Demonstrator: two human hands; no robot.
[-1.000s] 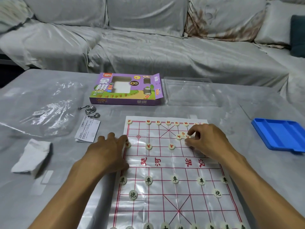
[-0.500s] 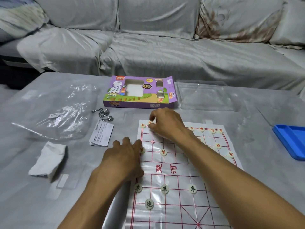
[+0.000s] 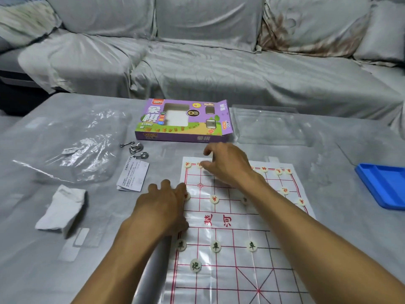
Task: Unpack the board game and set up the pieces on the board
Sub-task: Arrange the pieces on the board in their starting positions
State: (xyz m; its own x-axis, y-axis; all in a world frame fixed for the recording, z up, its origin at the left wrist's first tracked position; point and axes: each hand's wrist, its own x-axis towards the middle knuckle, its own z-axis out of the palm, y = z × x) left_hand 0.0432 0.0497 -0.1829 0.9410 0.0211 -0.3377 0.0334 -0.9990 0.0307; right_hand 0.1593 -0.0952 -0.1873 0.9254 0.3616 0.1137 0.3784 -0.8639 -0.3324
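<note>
The paper xiangqi board [image 3: 230, 270] lies flat on the table in front of me. Red-lettered round pieces stand in its far rows, such as one [image 3: 214, 200], and black-lettered pieces [image 3: 215, 246] stand nearer me. My left hand [image 3: 162, 205] rests flat on the board's left edge, partly covering a piece. My right hand [image 3: 228, 165] reaches across to the far left of the back row. Its thumb tip is at a red piece [image 3: 199, 165] lying on the board, and its index finger is lifted apart above it.
The purple game box [image 3: 184, 121] lies behind the board, with a clear plastic tray [image 3: 269, 126] to its right. A blue tray [image 3: 385, 185] sits at the right edge. On the left are a plastic bag [image 3: 72, 145], metal rings [image 3: 134, 148], a leaflet [image 3: 133, 176] and crumpled white paper [image 3: 62, 207].
My right hand left the right half of the far rows and crossed to the back row's far left. The left hand stayed on the board's edge. The camera turned left.
</note>
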